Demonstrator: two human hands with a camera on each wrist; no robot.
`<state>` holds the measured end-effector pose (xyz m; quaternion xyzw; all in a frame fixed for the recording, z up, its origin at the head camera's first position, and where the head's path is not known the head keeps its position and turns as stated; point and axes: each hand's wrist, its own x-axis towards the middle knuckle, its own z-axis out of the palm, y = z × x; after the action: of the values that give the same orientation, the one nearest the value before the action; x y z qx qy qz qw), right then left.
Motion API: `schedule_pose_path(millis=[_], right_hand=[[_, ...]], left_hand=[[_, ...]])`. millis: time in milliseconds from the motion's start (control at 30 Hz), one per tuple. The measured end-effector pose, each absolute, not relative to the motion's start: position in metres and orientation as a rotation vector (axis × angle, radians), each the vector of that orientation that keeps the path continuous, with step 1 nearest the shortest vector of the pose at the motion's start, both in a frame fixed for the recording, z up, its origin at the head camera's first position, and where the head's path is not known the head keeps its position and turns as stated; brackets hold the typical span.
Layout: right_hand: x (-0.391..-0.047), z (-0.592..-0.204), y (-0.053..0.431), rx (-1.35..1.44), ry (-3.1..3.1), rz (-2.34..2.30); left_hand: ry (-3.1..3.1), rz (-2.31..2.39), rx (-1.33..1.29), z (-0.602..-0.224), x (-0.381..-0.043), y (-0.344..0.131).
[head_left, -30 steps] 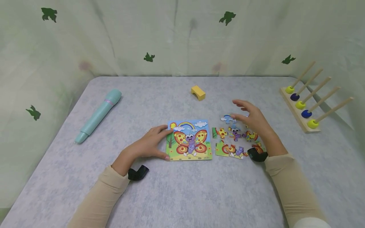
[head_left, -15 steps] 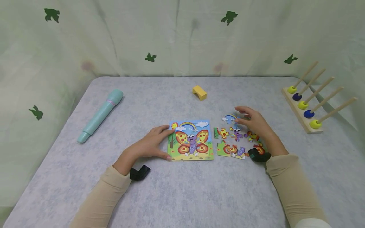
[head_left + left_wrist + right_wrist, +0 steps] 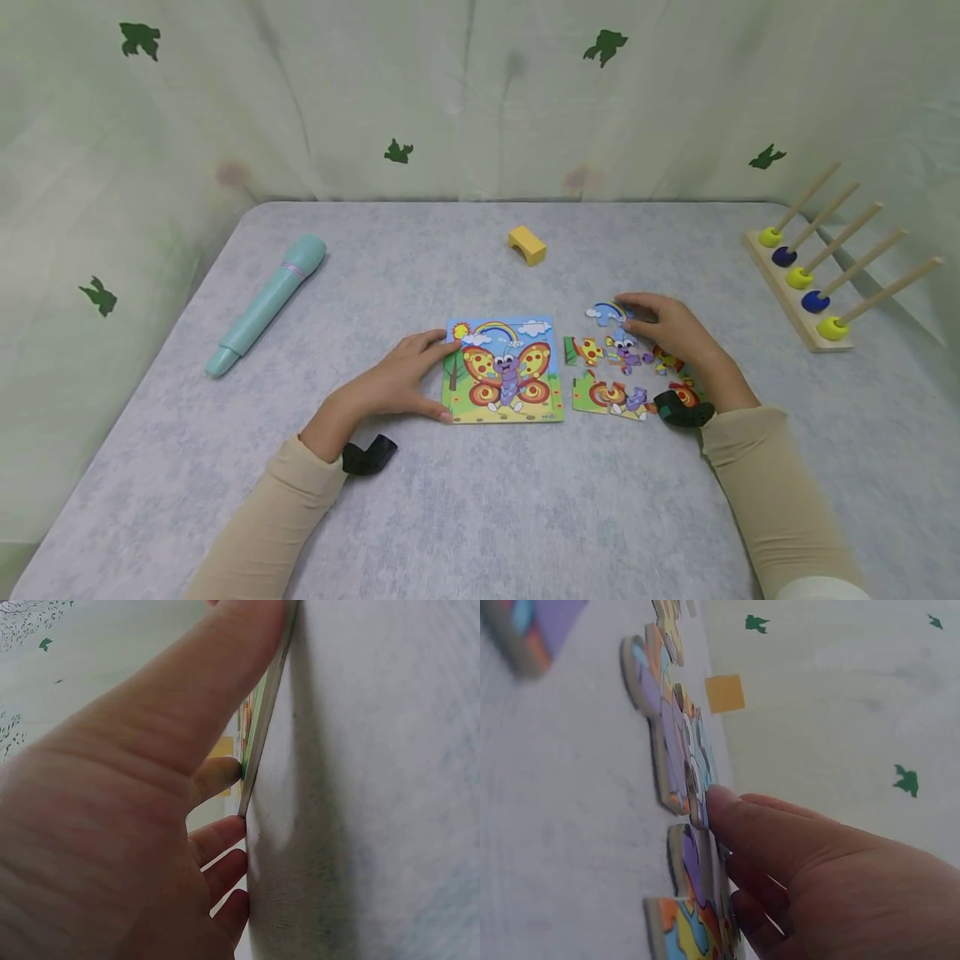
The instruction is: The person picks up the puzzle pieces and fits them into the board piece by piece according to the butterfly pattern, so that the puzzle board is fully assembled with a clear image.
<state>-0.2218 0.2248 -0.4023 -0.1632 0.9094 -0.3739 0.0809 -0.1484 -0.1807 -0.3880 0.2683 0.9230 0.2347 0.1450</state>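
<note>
A square butterfly puzzle board [image 3: 504, 371] lies flat in the middle of the table. My left hand [image 3: 393, 375] is spread along its left side, the thumb touching near the lower left corner and the index finger higher up. In the left wrist view the thumb [image 3: 225, 667] rests at the board's thin edge. To the right lie several loose puzzle pieces. My right hand [image 3: 671, 325] pinches a rainbow-and-cloud puzzle piece [image 3: 606, 312] between index finger and thumb, the piece still low on the table. Other pieces, like the butterfly-face piece [image 3: 624, 352], sit below it; some are partly hidden by the hand.
A yellow arch block [image 3: 527, 246] lies behind the board. At the left is a turquoise microphone-shaped object [image 3: 268, 302]. A wooden peg stand [image 3: 798, 292] with yellow and blue beads stands at the right. A pale curtain [image 3: 450, 100] hangs behind the table.
My right hand has come down toward the rainbow piece, and its index finger and thumb have drawn together on it. My left hand stays at the board.
</note>
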Motion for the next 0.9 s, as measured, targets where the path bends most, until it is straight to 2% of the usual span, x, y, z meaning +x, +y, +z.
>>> schedule_pose_path(millis=[433,667,900], right_hand=[[-0.212,-0.379,0.207,-0.58,2.884,-1.076],[-0.193,-0.353,0.178,-0.826,2.925,-1.177],[-0.175,-0.35,0.138,-1.053,2.853,-1.259]], left_hand=[[2.651,0.675,0.773,-0.386,-0.147,-0.18],[2.663,0.646,0.79,-0.388,-0.148,-0.18],[2.72,0.572,0.896,-0.388,-0.149,-0.177]])
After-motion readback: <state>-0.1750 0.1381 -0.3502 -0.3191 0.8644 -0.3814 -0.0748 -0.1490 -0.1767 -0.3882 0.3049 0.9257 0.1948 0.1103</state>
